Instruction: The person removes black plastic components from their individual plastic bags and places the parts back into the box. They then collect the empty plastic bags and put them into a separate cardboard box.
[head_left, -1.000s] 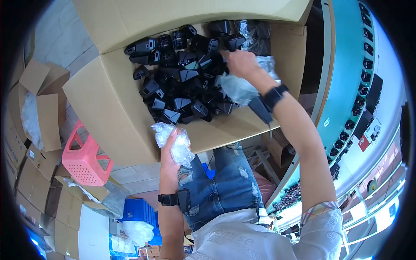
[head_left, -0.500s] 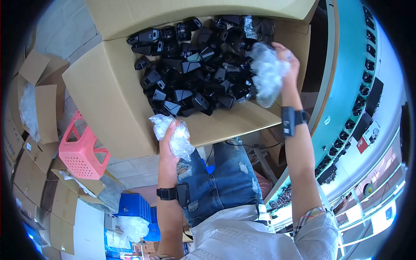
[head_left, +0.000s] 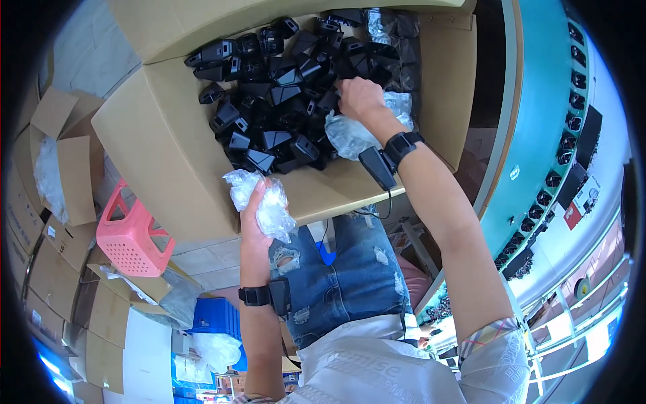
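A large cardboard box (head_left: 158, 128) stands before me, holding a heap of black plastic housings (head_left: 276, 101). My left hand (head_left: 252, 219) is closed round a crumpled bundle of clear plastic bags (head_left: 272, 212) at the box's near left corner. Inside the box, my right hand (head_left: 361, 97) reaches over the housings, palm down with curled fingers. Its fingertips are hidden against the black parts, so what they grip cannot be made out. Another clear plastic bag (head_left: 348, 135) lies spread beneath that hand and wrist.
Along the right runs a green work surface (head_left: 501, 182) with a row of black parts (head_left: 567, 143). A pink plastic stool (head_left: 134, 239) stands left of the box. Further left are an open carton (head_left: 74, 175) with plastic inside and stacked cartons (head_left: 57, 269). Blue crates (head_left: 214, 316) stand behind.
My right hand has moved left and down onto the housings from the box's right side, and the clear bag has shifted left with it. My left hand keeps its plastic bundle.
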The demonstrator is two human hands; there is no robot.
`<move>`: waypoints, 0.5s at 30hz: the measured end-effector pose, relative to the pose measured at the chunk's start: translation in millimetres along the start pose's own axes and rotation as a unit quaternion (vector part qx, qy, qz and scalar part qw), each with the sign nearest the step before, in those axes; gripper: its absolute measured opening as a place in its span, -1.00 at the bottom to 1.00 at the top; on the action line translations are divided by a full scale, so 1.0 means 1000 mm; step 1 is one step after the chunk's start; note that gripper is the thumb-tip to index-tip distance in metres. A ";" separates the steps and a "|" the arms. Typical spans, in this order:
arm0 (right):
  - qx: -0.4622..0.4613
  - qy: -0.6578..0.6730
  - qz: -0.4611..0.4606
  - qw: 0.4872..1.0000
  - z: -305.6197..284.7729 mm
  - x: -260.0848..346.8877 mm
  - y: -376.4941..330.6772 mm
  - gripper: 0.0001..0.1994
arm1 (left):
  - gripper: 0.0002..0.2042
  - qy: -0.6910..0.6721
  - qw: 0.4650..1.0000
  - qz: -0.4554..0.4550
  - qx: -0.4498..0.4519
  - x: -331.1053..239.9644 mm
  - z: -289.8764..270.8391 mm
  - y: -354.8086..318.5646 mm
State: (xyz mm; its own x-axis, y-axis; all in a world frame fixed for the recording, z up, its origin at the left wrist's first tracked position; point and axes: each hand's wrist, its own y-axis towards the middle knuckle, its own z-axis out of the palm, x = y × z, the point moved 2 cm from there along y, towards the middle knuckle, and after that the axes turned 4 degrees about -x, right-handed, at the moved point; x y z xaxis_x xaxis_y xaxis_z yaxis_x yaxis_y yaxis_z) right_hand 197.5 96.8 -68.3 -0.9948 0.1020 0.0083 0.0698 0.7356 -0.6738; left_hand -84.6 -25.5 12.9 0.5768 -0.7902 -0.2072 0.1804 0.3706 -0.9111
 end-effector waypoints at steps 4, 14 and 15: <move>-0.050 0.049 0.040 0.997 0.002 -0.002 0.004 -0.78 | -0.74 -0.005 1.000 0.001 -0.002 0.000 -0.002 -0.004; -0.314 0.187 -0.102 0.925 -0.010 -0.048 -0.010 -0.88 | -0.75 0.002 1.000 0.017 -0.008 0.001 -0.003 -0.003; -0.365 0.215 -0.137 0.895 -0.015 -0.058 -0.017 -0.87 | -0.75 0.010 1.000 0.022 -0.017 0.003 -0.004 -0.001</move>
State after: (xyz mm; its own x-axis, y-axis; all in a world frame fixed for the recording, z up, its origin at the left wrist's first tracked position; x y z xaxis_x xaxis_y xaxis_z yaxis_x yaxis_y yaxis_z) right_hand 254.9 88.7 -45.9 -0.8720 -0.0158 0.4892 0.0147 0.9982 0.0584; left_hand -86.1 -29.6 12.0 0.5677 -0.7833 -0.2531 0.1286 0.3881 -0.9126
